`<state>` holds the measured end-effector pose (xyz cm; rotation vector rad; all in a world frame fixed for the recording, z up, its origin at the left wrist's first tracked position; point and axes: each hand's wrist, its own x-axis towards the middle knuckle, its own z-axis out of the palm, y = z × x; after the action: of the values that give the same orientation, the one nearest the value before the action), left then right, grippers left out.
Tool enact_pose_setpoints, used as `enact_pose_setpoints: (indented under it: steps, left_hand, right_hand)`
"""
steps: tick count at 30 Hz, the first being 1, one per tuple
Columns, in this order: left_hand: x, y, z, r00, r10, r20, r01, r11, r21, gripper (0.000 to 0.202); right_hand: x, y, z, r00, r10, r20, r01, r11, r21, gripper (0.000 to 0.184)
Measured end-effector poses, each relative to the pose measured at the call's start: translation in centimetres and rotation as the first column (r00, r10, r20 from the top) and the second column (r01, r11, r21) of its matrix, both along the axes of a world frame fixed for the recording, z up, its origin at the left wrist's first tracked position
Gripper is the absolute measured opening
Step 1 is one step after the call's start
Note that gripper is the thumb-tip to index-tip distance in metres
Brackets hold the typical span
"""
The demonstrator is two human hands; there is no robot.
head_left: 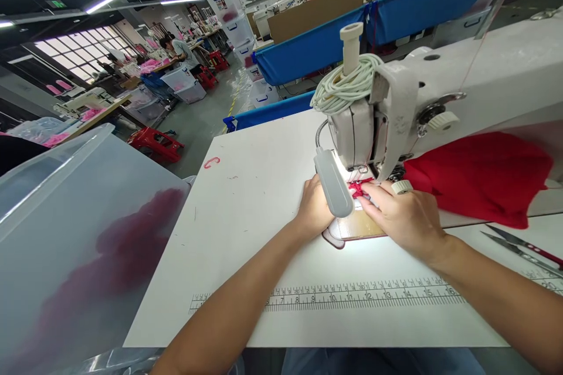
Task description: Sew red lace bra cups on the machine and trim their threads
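Observation:
A white sewing machine (pixel 440 88) stands on the white table (pixel 246 199). Under its needle lies a small red fabric piece (pixel 358 187), lit by the machine's grey lamp (pixel 332 181). My left hand (pixel 314 208) rests beside the piece, its fingers partly hidden behind the lamp and curled toward the fabric. My right hand (pixel 407 217) lies on the other side, fingertips pinched on the red piece; a white thimble-like ring (pixel 402 187) sits at one finger.
Red cloth (pixel 479 179) is piled right of the needle. Scissors (pixel 523 246) lie at the right edge. A printed ruler (pixel 352 293) runs along the table front. A clear plastic bin (pixel 79 234) with red cloth stands at the left. Other workers sit far behind.

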<state>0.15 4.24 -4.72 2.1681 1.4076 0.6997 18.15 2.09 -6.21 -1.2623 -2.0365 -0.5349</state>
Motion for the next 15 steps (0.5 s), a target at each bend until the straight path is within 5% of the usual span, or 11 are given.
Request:
enact_pose_setpoints:
  steps: [9, 15]
  left_hand:
    - [0.1, -0.6, -0.1, 0.999, 0.019, -0.046, -0.013, 0.991, 0.134, 0.018]
    - [-0.2, -0.1, -0.6, 0.996, 0.014, -0.087, -0.005, 0.995, 0.102, 0.019]
  right_hand:
    - [0.4, 1.0, -1.1, 0.983, 0.047, -0.178, -0.071, 0.989, -0.130, 0.030]
    - [1.1, 0.6, -0.2, 0.998, 0.005, -0.063, -0.004, 1.000, 0.014, 0.031]
